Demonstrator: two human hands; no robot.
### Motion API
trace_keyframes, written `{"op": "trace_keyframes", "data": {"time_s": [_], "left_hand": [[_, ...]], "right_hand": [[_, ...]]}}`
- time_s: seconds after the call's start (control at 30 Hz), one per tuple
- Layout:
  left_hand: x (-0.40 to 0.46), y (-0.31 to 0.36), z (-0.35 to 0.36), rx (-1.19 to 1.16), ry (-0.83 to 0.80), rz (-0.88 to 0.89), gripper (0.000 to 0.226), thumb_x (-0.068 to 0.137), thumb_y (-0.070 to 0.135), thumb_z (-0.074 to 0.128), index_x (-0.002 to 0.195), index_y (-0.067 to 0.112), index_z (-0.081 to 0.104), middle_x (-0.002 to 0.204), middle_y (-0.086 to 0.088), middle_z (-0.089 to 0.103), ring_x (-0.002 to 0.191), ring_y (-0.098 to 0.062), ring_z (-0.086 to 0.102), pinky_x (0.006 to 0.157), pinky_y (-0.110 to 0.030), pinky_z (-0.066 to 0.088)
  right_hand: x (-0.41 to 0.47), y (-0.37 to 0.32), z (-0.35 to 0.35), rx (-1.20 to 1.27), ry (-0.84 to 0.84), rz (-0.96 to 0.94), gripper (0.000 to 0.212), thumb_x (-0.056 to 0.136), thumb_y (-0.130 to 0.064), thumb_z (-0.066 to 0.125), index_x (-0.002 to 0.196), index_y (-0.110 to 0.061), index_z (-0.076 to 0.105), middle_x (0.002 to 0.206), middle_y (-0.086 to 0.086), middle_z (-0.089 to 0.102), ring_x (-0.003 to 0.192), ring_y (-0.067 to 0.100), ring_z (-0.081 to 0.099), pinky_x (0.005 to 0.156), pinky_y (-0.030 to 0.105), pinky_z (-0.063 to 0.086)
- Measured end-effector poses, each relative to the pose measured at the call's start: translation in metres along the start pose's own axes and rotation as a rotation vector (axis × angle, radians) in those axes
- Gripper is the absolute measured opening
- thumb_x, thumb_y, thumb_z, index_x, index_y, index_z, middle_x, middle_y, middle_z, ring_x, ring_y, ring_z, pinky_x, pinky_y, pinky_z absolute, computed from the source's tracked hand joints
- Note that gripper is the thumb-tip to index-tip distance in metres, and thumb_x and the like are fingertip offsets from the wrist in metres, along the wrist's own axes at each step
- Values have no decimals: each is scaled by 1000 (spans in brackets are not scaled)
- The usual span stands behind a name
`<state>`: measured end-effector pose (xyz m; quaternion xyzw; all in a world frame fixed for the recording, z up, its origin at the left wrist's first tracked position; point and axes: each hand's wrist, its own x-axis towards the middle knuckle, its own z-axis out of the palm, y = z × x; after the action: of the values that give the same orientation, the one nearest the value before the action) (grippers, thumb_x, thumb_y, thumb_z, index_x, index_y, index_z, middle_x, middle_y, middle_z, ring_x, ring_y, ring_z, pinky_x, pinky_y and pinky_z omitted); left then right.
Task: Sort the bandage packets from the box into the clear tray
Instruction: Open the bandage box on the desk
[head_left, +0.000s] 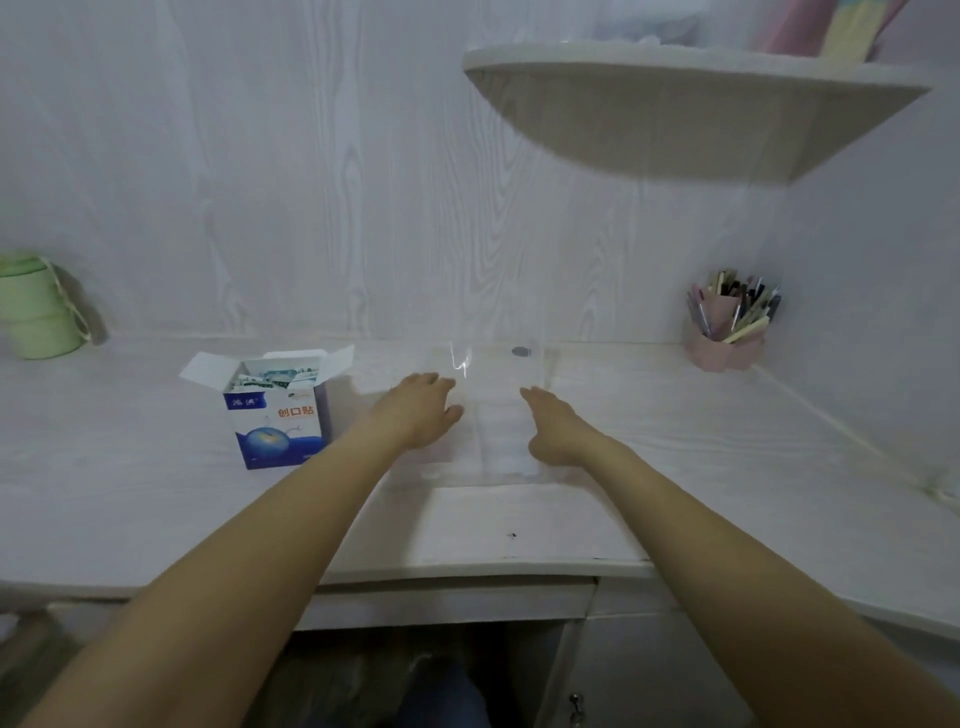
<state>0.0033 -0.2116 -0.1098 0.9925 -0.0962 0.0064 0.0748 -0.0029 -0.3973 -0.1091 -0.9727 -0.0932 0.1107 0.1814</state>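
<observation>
A clear tray (493, 358) lies in the middle of the white desk, hard to make out against the wood. My left hand (421, 410) rests at its left side with fingers straight. At the tray's right side is my right hand (558, 426), fingers extended forward. Neither hand holds a packet. A white and blue bandage box (278, 421) stands open to the left of my left hand. Several bandage packets (272, 378) show at its top. The tray holds no packets that I can see.
A green cup (36, 309) stands at the far left by the wall. A pink pen holder (727, 325) full of pens sits at the back right. A curved shelf (691, 114) juts out overhead. The desk front edge (467, 569) lies below my forearms.
</observation>
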Motion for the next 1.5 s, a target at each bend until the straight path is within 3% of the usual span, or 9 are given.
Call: {"op": "trace_keyframes", "data": {"time_s": [0.13, 0.23, 0.37, 0.53, 0.73, 0.87, 1.03, 1.17, 1.5], "left_hand": [[8, -5, 2, -25, -102, -49, 53, 102, 40, 28, 148, 14, 27, 150, -12, 34, 134, -32, 35, 108, -42, 32], [5, -5, -5, -90, -94, -30, 49, 102, 35, 31, 147, 13, 30, 146, -12, 39, 133, -29, 38, 107, -38, 33], [-17, -6, -26, -248, 173, 117, 41, 100, 26, 43, 139, 16, 42, 141, -5, 44, 129, -22, 42, 104, -30, 32], [-52, -35, -62, -270, 445, 154, 32, 98, 22, 45, 129, 20, 52, 134, 1, 51, 119, -18, 50, 99, -33, 40], [-73, -108, -83, -188, 321, -88, 35, 100, 22, 43, 133, 17, 49, 140, -3, 48, 125, -21, 46, 101, -32, 36], [-82, -142, -86, -165, 155, -191, 36, 102, 21, 37, 134, 10, 50, 136, -10, 51, 122, -25, 47, 95, -29, 36], [-86, -166, -77, -194, 116, -131, 31, 101, 14, 40, 123, 9, 60, 125, -9, 61, 111, -24, 55, 88, -26, 38], [-90, -172, -66, -223, 218, -63, 28, 98, 6, 42, 117, 4, 63, 117, -13, 65, 107, -29, 58, 89, -33, 42], [-87, -174, -62, -255, 245, -75, 33, 99, 4, 39, 126, 4, 58, 128, -14, 59, 117, -28, 54, 98, -32, 38]], "right_hand": [[5, 1, -3, 10, -14, 29, 68, 92, 0, 41, 152, -11, 11, 155, 12, 17, 143, 27, 19, 110, 31, 27], [4, 2, -4, 4, 0, 0, 62, 93, -1, 44, 150, -11, 21, 155, 10, 21, 143, 24, 20, 111, 29, 24], [-2, -7, -7, 116, 131, -101, 59, 91, -3, 48, 146, -16, 32, 157, 2, 18, 144, 18, 18, 113, 27, 18], [-3, -62, -11, 210, 295, -323, 39, 96, -6, 43, 133, -16, 52, 144, -1, 43, 134, 14, 37, 98, 14, 23], [6, -140, -6, 217, 416, -525, 30, 97, -9, 46, 123, -13, 61, 125, 3, 61, 117, 16, 54, 98, 20, 35], [15, -179, -4, 87, 295, -592, 25, 97, -17, 50, 116, -11, 66, 116, 5, 65, 106, 19, 58, 88, 24, 40], [35, -216, 4, -100, 180, -561, 25, 96, -19, 49, 110, -13, 69, 110, 6, 69, 95, 23, 61, 82, 36, 49], [49, -232, 16, -237, 197, -512, 20, 91, -16, 53, 103, -17, 70, 102, 5, 70, 93, 23, 61, 71, 29, 38], [59, -240, 23, -431, 279, -545, 17, 90, -4, 45, 86, -17, 55, 99, 3, 62, 92, 24, 54, 74, 33, 36]]}}
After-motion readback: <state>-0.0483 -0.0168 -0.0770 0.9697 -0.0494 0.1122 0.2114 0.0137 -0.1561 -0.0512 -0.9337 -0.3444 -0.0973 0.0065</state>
